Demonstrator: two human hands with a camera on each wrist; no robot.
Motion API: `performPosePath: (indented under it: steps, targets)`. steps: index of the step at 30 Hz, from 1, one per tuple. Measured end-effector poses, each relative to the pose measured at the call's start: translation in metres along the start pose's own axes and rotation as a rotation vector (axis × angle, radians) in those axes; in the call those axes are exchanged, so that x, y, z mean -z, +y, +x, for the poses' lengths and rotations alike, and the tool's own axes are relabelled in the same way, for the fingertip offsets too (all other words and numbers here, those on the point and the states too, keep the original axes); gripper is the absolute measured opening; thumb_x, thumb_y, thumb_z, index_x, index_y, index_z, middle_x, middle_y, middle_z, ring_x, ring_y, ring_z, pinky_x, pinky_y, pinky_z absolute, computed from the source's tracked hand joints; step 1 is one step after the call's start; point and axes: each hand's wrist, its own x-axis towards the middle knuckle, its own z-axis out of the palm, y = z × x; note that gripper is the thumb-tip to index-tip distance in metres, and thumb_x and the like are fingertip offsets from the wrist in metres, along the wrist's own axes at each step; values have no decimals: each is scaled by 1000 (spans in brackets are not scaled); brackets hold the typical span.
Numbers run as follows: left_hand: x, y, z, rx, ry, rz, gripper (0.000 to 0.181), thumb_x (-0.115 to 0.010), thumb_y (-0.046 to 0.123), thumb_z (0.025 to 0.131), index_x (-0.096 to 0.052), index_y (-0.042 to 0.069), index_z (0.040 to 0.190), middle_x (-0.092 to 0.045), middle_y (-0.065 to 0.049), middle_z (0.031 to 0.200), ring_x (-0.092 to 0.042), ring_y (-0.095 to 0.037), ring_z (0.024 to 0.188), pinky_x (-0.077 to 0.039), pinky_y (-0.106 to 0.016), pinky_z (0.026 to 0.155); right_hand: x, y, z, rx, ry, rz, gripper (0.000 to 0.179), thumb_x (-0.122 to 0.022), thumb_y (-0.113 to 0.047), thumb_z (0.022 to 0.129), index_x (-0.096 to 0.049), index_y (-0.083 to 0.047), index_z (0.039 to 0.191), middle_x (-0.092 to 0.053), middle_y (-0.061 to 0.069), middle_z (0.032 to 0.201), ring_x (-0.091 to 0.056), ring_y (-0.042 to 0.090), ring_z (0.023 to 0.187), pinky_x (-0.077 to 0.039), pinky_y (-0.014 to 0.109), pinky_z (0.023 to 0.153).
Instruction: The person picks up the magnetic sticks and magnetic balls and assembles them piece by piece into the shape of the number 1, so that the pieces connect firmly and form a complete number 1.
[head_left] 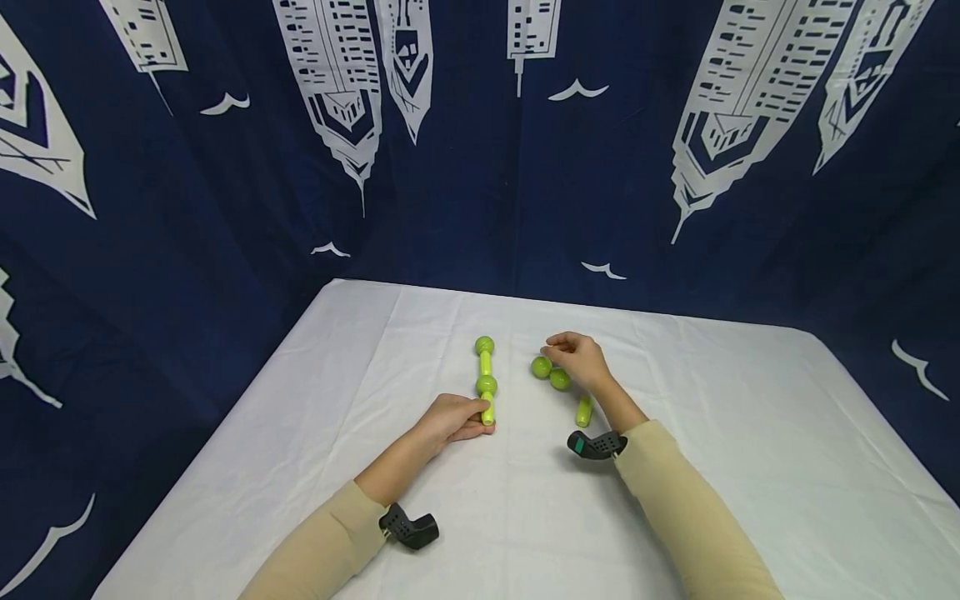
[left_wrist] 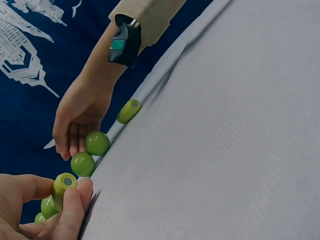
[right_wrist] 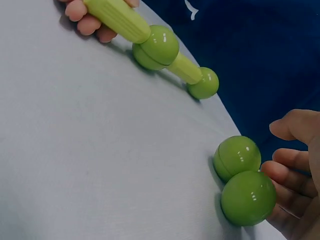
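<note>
My left hand (head_left: pixel 453 419) pinches the near green rod (head_left: pixel 488 411) between thumb and fingers. That rod ends a straight chain: a green ball (head_left: pixel 487 385), another rod (head_left: pixel 486 363) and a far ball (head_left: pixel 484 344). In the left wrist view, the held rod (left_wrist: pixel 65 182) shows a grey dot on its end face. To the right, two loose green balls (right_wrist: pixel 238 156) (right_wrist: pixel 248 198) lie side by side, seemingly touching. Beside them is my right hand (head_left: pixel 581 358), fingers loosely bent and thumb apart; whether its fingertips touch a ball I cannot tell.
A single short green rod (head_left: pixel 583 412) lies by the right forearm. Everything lies on a white-clothed table (head_left: pixel 420 333). Behind it hangs a dark blue curtain (head_left: pixel 480 192) with white building and bird prints. Each wrist carries a black camera (head_left: pixel 408 528).
</note>
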Motion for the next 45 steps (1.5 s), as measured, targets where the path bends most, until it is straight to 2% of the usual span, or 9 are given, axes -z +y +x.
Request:
performPosePath:
  steps: [8, 15, 27, 40, 45]
  targets:
    - [1, -1, 1, -14, -10, -2, 28, -62, 11, 94, -62, -16, 105, -71, -10, 76, -69, -11, 67, -57, -16, 65, -6, 6, 0, 43, -63, -106, 39, -73, -23, 86, -65, 3, 113, -65, 11, 98, -59, 25, 91, -50, 32, 78]
    - [1, 0, 1, -24, -19, -10, 29, -61, 11, 95, -62, -16, 104, -70, -9, 75, -69, -11, 67, -57, -17, 65, -9, 8, -1, 66, -73, -158, 38, -76, -19, 83, -66, 4, 112, -65, 13, 99, -59, 26, 92, -51, 34, 79]
    - [-1, 0, -1, -21, -5, 2, 27, -62, 10, 93, -63, -15, 104, -70, -9, 74, -69, -10, 65, -56, -15, 63, -9, 8, -2, 65, -46, -143, 38, -76, -20, 83, -66, 5, 110, -66, 13, 98, -60, 25, 90, -50, 30, 74]
    - [0, -1, 0, -22, -11, -6, 27, -62, 9, 93, -63, -16, 103, -70, -9, 73, -69, -11, 66, -57, -16, 65, -8, 0, -5, 60, -5, -94, 35, -77, -20, 84, -68, 2, 110, -66, 11, 97, -60, 25, 91, -53, 32, 78]
    - [0, 0, -2, -22, -11, 6, 27, -62, 10, 94, -63, -15, 104, -70, -9, 75, -70, -11, 67, -57, -17, 66, -8, -5, -7, 89, -3, -77, 35, -78, -19, 84, -68, 3, 109, -67, 13, 98, -62, 25, 90, -54, 34, 79]
